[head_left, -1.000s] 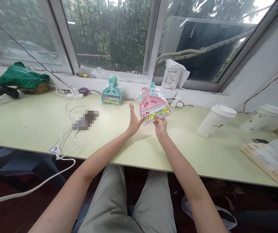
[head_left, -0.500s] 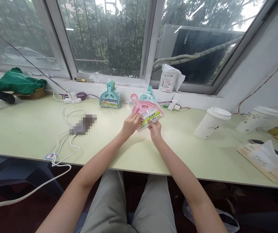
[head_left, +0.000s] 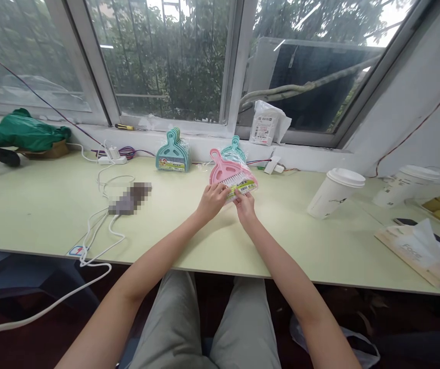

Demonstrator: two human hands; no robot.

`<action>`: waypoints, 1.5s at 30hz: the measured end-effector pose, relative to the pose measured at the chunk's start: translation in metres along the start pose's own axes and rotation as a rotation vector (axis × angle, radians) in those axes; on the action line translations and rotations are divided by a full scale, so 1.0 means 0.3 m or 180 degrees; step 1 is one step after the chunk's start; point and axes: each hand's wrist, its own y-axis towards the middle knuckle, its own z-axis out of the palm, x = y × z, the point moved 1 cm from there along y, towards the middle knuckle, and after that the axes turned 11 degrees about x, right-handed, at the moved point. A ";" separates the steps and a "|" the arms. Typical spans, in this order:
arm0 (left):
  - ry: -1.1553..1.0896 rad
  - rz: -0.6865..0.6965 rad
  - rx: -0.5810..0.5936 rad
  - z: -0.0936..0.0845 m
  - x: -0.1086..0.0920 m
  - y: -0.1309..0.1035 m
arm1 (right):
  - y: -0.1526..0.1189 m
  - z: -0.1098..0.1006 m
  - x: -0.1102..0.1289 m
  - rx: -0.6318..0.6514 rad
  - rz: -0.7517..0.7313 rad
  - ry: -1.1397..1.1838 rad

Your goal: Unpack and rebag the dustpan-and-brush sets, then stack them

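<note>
A pink dustpan and brush set point(head_left: 227, 171) in clear plastic wrap, with a printed label along its lower edge, is held in front of me, handle pointing up and left. Fingers of my left hand point(head_left: 212, 201) are closed on its lower left edge. My right hand point(head_left: 245, 204) grips the bottom right, thumb on the label. Behind it, partly hidden, stands a teal dustpan set point(head_left: 235, 148). To the left, several teal dustpan sets point(head_left: 172, 152) stand in a row by the window ledge.
At right are a white lidded paper cup point(head_left: 335, 193), a second cup point(head_left: 407, 185) and a tissue pack point(head_left: 419, 251). A blurred object point(head_left: 130, 199) and white cables point(head_left: 102, 218) lie left. A power strip point(head_left: 112, 160) and a green bag point(head_left: 23, 132) are at the back.
My left hand has slid right and down along the pink set's lower edge, now covering part of the label. The set has turned slightly more level. My right hand stays on it.
</note>
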 end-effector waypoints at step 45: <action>-0.0467 -0.1322 -0.1061 -0.080 0.007 -0.006 | -0.040 0.055 -0.026 0.0598 0.0086 -0.0873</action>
